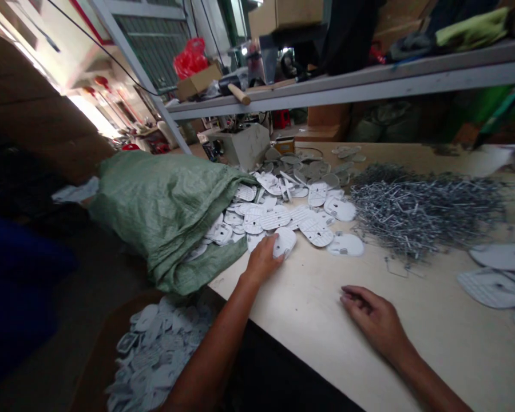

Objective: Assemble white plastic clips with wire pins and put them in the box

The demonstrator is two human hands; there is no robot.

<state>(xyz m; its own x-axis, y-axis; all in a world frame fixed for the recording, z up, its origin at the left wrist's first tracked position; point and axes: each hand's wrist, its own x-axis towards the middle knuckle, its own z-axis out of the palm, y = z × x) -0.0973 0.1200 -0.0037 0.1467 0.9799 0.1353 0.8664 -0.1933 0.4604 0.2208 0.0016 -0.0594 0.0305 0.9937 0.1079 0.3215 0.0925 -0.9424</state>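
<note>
My left hand (262,261) is closed on the edge of a white oval plate (285,242) with a small hole, at the near side of a heap. My right hand (374,316) is over the bare tabletop, its fingers curled in towards the thumb; nothing shows in it. Loose white oval plates (316,230), some with ruled lines and holes, spill from the mouth of a green woven sack (167,200). To the right of the heap lies a tangled pile of bent metal wires (424,206).
Below the table's left edge, a brown container (95,357) holds many more pale plates. Larger white plates (495,286) lie at the table's (317,326) right. A grey machine (240,146) stands behind the heap. A shelf (347,86) crosses above, with a wooden-handled tool (239,94) jutting out.
</note>
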